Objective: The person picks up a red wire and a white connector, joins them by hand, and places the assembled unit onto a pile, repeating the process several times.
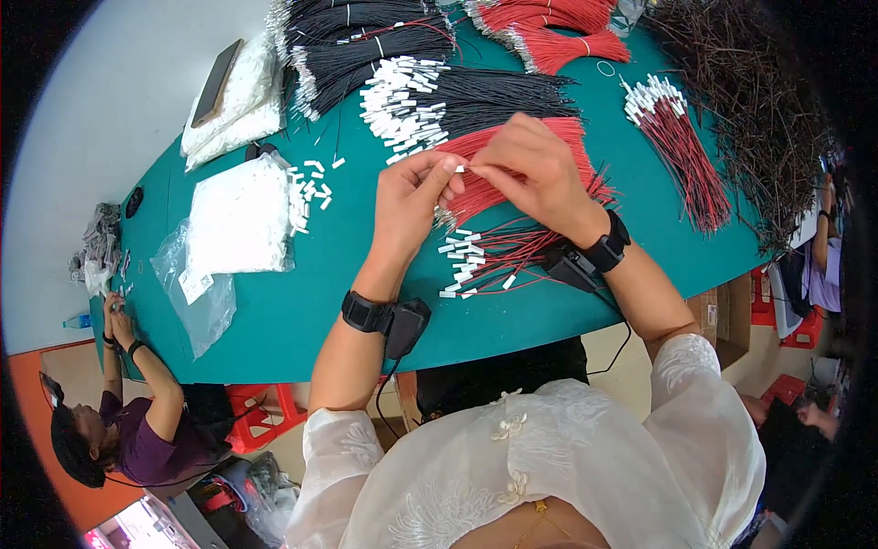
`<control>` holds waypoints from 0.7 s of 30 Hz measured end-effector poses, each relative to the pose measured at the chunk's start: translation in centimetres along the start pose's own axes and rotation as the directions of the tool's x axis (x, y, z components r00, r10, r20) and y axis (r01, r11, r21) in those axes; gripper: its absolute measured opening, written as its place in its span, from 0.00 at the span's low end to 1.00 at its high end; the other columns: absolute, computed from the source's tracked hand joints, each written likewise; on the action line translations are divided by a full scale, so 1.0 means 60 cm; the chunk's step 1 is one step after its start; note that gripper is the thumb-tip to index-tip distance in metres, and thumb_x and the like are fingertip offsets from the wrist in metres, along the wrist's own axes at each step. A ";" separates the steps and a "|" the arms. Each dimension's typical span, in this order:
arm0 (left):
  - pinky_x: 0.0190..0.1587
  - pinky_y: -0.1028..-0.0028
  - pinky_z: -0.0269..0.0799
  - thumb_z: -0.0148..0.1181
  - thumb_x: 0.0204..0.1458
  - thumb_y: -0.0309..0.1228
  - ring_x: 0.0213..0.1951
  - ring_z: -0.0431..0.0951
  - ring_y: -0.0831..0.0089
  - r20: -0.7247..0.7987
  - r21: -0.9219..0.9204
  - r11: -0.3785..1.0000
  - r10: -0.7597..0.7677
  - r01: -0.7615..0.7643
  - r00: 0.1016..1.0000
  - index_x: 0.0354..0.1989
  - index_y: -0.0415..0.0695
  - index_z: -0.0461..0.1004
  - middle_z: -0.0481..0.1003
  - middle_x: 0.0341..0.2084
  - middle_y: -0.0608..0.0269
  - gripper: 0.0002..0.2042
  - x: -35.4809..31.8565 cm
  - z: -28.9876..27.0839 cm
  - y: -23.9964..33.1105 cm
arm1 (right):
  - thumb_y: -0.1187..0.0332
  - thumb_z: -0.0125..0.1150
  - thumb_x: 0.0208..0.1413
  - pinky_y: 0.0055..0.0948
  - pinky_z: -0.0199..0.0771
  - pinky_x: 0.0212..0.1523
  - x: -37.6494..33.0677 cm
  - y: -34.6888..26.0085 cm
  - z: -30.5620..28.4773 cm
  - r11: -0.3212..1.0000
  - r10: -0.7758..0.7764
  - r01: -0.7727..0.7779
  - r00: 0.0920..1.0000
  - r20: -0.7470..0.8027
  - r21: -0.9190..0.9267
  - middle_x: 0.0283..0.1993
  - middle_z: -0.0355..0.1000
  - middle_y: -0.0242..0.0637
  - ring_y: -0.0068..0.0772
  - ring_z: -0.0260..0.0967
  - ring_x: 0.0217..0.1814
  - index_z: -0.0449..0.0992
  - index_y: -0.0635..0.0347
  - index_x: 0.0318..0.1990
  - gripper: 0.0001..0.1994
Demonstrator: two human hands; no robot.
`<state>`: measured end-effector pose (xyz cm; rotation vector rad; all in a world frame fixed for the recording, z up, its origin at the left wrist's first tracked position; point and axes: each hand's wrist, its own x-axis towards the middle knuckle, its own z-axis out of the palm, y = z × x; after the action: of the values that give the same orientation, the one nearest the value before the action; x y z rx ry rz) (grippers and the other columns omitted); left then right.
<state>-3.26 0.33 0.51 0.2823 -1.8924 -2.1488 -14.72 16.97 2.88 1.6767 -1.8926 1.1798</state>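
Observation:
My left hand [413, 190] pinches a small white plastic connector [460, 169] between thumb and fingertips. Right beside it, my right hand [535, 172] is closed at the fingertips on a thin wire that meets the connector; most of this wire is hidden by the hand. Under both hands lies a bundle of red wires [565, 137] with bare metal ends toward the left. Behind it is a bundle of black wires [503, 96] with white connectors [402, 102]. Nearer to me, loose red and black wires with white connectors [465, 261] spread below my right wrist.
On the green table [366, 343], a clear bag of white connectors [240, 215] stands left, with loose connectors [311, 192] spilling out. More black bundles [370, 41] and red bundles [558, 37] lie behind. A dark wire heap [759, 110] fills the right. A co-worker [137, 412] sits left.

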 end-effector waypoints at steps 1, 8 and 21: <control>0.29 0.83 0.66 0.59 0.64 0.31 0.26 0.71 0.86 -0.005 0.013 1.000 0.014 -0.014 1.000 0.41 0.36 0.82 0.77 0.24 0.68 0.10 0.001 0.000 0.002 | 0.74 0.71 0.49 0.35 0.67 0.35 0.001 0.001 0.004 0.997 0.050 -0.049 0.999 -0.018 0.058 0.28 0.72 0.35 0.38 0.70 0.32 0.81 0.60 0.34 0.06; 0.31 0.83 0.65 0.59 0.64 0.31 0.27 0.71 0.85 -0.058 0.144 0.988 0.069 -0.060 0.996 0.41 0.37 0.81 0.77 0.26 0.69 0.10 -0.002 -0.006 0.001 | 0.73 0.69 0.53 0.35 0.75 0.38 -0.006 -0.002 -0.003 0.973 0.176 -0.189 0.979 0.103 0.130 0.33 0.78 0.38 0.43 0.76 0.37 0.80 0.63 0.34 0.04; 0.30 0.76 0.68 0.65 0.57 0.28 0.29 0.75 0.78 -0.143 0.450 0.877 0.257 -0.169 0.956 0.40 0.39 0.81 0.79 0.28 0.65 0.06 0.016 -0.041 -0.003 | 0.70 0.68 0.53 0.36 0.75 0.34 0.012 0.016 -0.101 0.926 0.299 -0.377 0.698 0.650 -0.020 0.36 0.80 0.41 0.43 0.77 0.32 0.81 0.63 0.34 0.06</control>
<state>-3.39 -2.25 0.03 0.3389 -2.1493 -1.4802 -17.35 21.08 6.67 2.0413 -2.6990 0.8923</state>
